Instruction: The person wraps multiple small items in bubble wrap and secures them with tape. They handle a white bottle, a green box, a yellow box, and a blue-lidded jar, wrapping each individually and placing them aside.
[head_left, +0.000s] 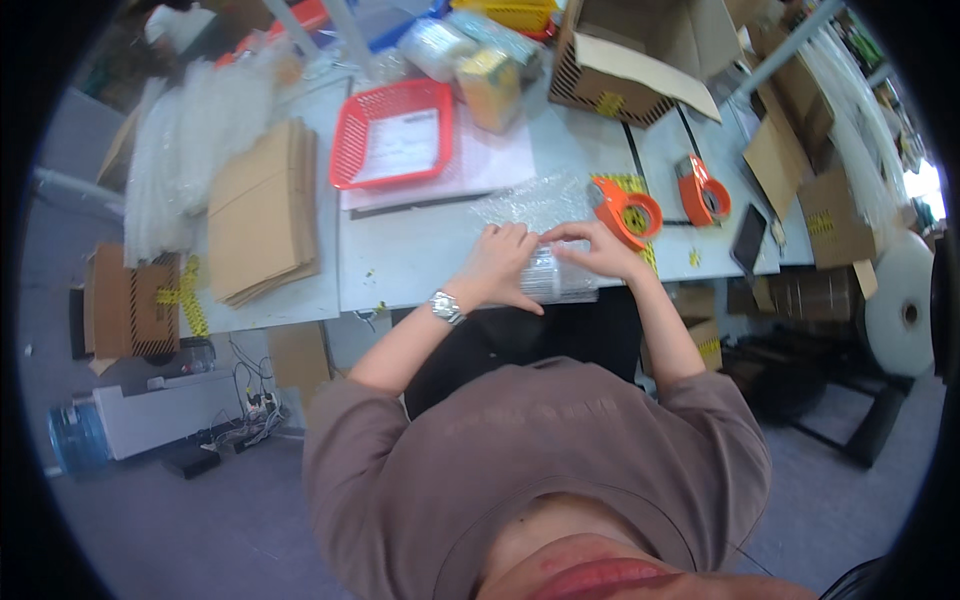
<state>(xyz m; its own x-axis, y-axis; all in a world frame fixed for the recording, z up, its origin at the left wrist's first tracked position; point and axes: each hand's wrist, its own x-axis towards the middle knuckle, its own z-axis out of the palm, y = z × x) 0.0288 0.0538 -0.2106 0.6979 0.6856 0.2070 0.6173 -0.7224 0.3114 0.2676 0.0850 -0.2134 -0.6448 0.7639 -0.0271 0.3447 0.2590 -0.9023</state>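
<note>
At the table's front edge lies a small pale, striped item (543,277) in clear bubble wrap (540,198); its kind I cannot make out. My left hand (502,268), with a metal watch on the wrist, grips its left side, fingers bent over the upper part and thumb stretched along the lower edge. From the right, my right hand (598,248) has its bent fingers on the wrap, its fingertips close to those of the left. Just beyond the right hand stands an orange tape dispenser (630,215) with yellow-and-black tape.
A second orange tape dispenser (705,192) and a dark phone (749,240) lie to the right. Farther back are a red basket (343,135) with paper and an open carton (625,75). Flat cardboard (262,210) is stacked left, beside bubble-wrap bags (190,150). A large white roll (893,305) stands right.
</note>
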